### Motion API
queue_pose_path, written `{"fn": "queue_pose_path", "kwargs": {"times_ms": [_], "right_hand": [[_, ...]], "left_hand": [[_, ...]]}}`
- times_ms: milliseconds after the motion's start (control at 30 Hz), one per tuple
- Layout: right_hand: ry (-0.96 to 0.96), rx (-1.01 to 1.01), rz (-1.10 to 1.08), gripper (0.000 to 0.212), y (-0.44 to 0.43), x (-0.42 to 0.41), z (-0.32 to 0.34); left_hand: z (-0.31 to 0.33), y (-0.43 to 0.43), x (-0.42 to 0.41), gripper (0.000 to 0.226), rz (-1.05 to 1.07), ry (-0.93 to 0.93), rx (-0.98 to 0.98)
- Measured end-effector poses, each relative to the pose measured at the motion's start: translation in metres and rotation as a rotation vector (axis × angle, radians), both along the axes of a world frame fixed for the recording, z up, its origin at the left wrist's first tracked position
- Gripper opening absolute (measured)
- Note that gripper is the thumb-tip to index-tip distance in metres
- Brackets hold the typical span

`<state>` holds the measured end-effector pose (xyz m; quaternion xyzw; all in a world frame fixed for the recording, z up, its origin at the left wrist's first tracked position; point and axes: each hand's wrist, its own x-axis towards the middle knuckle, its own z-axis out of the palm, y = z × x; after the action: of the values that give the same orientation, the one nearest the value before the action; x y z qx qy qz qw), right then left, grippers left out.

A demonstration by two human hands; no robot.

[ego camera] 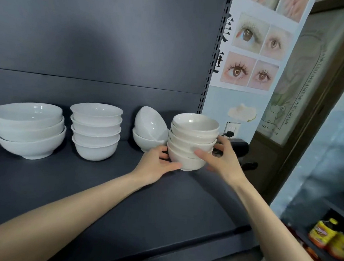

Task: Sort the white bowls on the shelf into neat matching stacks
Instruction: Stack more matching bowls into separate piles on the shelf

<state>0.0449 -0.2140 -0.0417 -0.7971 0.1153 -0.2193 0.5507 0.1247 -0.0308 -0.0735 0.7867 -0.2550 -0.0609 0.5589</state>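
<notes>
Two bare forearms are reaching onto the shelf (pixel 106 187), left hand (pixel 156 165) and right hand (pixel 224 158) cupping the cream bowl stack (pixel 192 141) at its right end, fingers (pixel 203 154) half-curled against its sides, probably steadying it.

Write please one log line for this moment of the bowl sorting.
phase: placing stack | left hand: on cream bowl stack | right hand: on same stack | tilted bowl: unsorted | shelf: other stacks neat

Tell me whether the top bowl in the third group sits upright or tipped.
Tipped: the top bowl leans on its side in the bowl below, mouth facing left.
</notes>
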Motion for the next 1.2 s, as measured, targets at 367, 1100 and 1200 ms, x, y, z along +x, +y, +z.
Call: {"fn": "queue_pose_path", "kwargs": {"times_ms": [367,1100,1200], "right_hand": [[-0.044,0.074,0.145,0.079,-0.042,0.035,-0.004],[-0.023,0.083,0.241,0.078,-0.065,0.065,-0.003],[-0.013,0.083,0.233,0.077,-0.062,0.061,-0.001]], "left_hand": [[-0.009,-0.038,0.014,0.032,0.112,0.014,-0.151],[-0.011,-0.039,0.030,0.035,0.238,0.048,-0.003],[-0.011,-0.029,0.028,0.020,0.268,0.011,0.014]]}}
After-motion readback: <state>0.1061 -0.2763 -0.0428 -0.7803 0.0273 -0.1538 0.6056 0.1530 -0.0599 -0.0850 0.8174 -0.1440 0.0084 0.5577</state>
